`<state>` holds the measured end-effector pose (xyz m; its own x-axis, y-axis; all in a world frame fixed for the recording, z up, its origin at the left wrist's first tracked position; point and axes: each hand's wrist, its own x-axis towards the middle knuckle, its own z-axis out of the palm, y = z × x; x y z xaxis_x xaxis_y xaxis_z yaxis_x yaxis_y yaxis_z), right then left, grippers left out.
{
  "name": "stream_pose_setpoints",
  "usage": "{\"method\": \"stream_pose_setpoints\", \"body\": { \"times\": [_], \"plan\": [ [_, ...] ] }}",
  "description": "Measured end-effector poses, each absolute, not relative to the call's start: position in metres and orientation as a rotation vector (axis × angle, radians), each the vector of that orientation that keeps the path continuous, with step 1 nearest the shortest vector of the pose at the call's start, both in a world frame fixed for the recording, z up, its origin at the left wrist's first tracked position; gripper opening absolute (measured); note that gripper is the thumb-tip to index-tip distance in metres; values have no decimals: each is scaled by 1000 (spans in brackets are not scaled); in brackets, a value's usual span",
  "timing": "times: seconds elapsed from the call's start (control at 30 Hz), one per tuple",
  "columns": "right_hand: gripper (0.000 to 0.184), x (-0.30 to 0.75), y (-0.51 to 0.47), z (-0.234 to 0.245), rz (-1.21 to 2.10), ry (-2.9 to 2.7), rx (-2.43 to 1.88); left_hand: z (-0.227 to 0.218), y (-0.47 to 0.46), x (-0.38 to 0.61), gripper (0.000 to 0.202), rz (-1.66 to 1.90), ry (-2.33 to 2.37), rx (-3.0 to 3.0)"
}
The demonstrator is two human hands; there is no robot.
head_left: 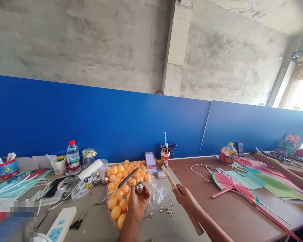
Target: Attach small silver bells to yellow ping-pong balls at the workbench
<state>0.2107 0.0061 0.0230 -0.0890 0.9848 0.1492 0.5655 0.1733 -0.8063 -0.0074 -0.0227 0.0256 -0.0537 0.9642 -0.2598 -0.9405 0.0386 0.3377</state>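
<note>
A shiny crumpled foil ball point(139, 188) rests in my left hand point(138, 203), held between the thumb and curled fingers. My right hand point(183, 196) is closed around the pale wooden handle of a hammer point(169, 176). Its small head points away from me, in front of the paper cup, and the handle's end sticks out below my wrist. Behind and left of my left hand lies a clear plastic bag of orange balls point(116, 212), with a dark strip-like object point(128, 176) across it. Small silvery pieces point(169, 211) are scattered on the table between my forearms.
More foil balls point(105, 180) lie left of the bag. A paper cup point(165, 155) with scissors stands near the blue partition point(116, 121). A power strip point(62, 224) and cables are at left. Pink fans point(229, 183), paper and another person's arms point(282, 168) are at right.
</note>
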Motion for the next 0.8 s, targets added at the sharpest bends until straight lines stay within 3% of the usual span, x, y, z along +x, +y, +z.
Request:
{"method": "stream_pose_setpoints", "body": {
  "times": [0.23,0.43,0.8],
  "plan": [
    [27,167,-38,47,1106,-1852,-1182,23,-20,-15,25,1643,359,40],
    [26,161,-60,48,670,-1876,-1192,24,-18,-18,19,1654,321,-4],
    [21,158,-61,33,687,-1932,-1199,17,-16,-20,26,1679,235,50]
  ]
}}
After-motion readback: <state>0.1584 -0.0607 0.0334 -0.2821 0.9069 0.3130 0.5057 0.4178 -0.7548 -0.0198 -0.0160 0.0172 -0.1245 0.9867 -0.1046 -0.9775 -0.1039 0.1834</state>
